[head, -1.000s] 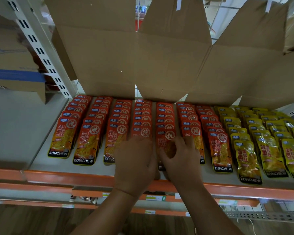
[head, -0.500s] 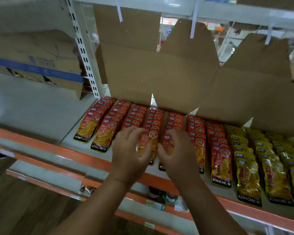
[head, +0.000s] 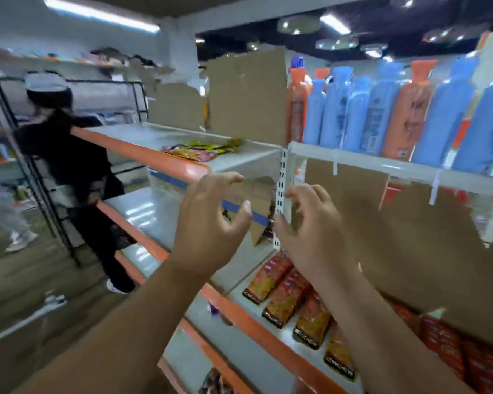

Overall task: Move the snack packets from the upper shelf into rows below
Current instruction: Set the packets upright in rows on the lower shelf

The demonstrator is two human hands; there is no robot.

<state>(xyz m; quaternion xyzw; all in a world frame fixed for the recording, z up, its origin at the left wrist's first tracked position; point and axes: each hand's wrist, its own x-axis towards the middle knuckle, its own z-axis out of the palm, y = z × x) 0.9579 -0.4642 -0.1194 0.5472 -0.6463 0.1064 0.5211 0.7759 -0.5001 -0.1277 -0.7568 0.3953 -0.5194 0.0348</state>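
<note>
A small pile of snack packets [head: 202,149], red and yellow, lies on the upper shelf [head: 256,156] near its orange front edge. Below, rows of red snack packets [head: 285,294] lie on the lower shelf [head: 268,334] at the bottom right. My left hand [head: 208,223] and my right hand [head: 310,223] are raised in the air between the two shelves, fingers loosely curled, holding nothing. Both hands are below the upper pile and apart from it.
Blue and orange bottles [head: 382,109] stand on the upper right shelf. Cardboard sheets [head: 410,223] back the shelves. A white slotted upright [head: 281,200] divides the bays. A person in dark clothes [head: 69,172] stands at the left by a black rack [head: 40,166].
My hands let go of the packets on the lower shelf and rose. The view swung up and left, bringing the upper shelf into sight.
</note>
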